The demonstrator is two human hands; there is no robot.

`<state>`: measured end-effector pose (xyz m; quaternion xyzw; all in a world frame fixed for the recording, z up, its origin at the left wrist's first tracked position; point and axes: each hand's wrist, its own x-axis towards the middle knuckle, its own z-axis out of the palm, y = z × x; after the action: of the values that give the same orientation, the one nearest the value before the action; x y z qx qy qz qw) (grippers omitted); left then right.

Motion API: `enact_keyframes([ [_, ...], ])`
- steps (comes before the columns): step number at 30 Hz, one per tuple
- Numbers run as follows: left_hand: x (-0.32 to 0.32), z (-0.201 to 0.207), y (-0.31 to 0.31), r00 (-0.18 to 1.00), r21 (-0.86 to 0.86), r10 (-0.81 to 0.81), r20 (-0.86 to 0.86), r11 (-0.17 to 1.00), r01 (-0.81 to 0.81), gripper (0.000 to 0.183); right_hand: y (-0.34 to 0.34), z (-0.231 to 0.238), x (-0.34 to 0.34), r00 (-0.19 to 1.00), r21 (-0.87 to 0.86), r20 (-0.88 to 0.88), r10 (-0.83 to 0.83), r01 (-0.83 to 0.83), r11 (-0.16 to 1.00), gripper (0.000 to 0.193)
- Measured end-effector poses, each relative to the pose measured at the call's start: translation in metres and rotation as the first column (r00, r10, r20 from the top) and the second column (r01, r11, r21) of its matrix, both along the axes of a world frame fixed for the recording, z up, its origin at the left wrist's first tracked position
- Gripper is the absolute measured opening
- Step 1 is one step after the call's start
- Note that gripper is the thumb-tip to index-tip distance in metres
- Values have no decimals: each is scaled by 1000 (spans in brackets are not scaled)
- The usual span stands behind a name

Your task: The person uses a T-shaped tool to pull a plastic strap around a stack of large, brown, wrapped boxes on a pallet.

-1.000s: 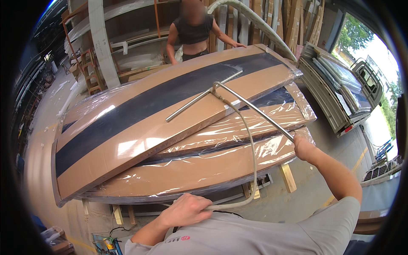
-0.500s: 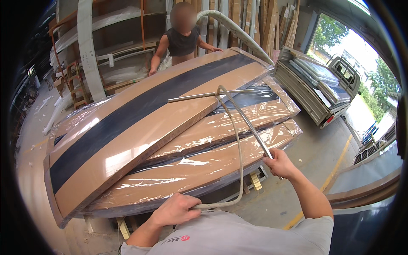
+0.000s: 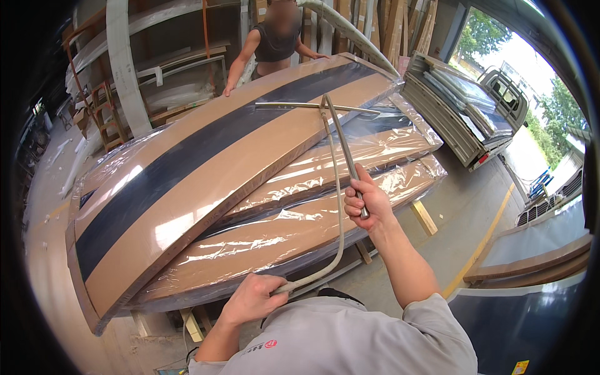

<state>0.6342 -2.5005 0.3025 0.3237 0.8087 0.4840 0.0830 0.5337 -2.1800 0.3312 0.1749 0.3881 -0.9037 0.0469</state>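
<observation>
My right hand [image 3: 369,199] is closed round the handle of a T-shaped metal pipe wand [image 3: 344,137], whose crossbar hangs just over the top panel; whether it touches cannot be told. A pale hose [image 3: 340,219] runs from the wand's head down to my left hand [image 3: 253,301], which grips it close to my body. The top panel [image 3: 250,159] is brown with a wide dark stripe and film wrap. It lies at a slant across other film-wrapped panels [image 3: 269,240], whose clear film is loose and wrinkled.
Across the stack a person [image 3: 275,53] rests both hands on the top panel's far edge. Timber supports [image 3: 424,217] stick out below. A small truck [image 3: 456,119] loaded with panels stands back right. Framed panels [image 3: 531,262] lean at right. A ladder [image 3: 111,122] stands far left.
My right hand has moved up and to the left with the wand, now steeper. The crossbar has risen over the top panel. The person opposite leans in closer.
</observation>
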Motion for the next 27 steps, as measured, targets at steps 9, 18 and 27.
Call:
enact_keyframes([
  [9, 8, -2, 12, 956, -40, 292, -21, 956, -292, 18, 28, 3, -129, 996, -60, -62, -69, 65, 996, 71],
  [18, -20, -4, 38, 854, -357, 415, 314, 885, -299, 22, 0, -21, -121, 999, -31, -34, -15, 14, 999, 13],
  [27, -7, -69, 81, 841, -600, 412, 352, 788, -135, 25, 11, -23, -126, 993, -163, -90, 76, -90, 983, 15],
])
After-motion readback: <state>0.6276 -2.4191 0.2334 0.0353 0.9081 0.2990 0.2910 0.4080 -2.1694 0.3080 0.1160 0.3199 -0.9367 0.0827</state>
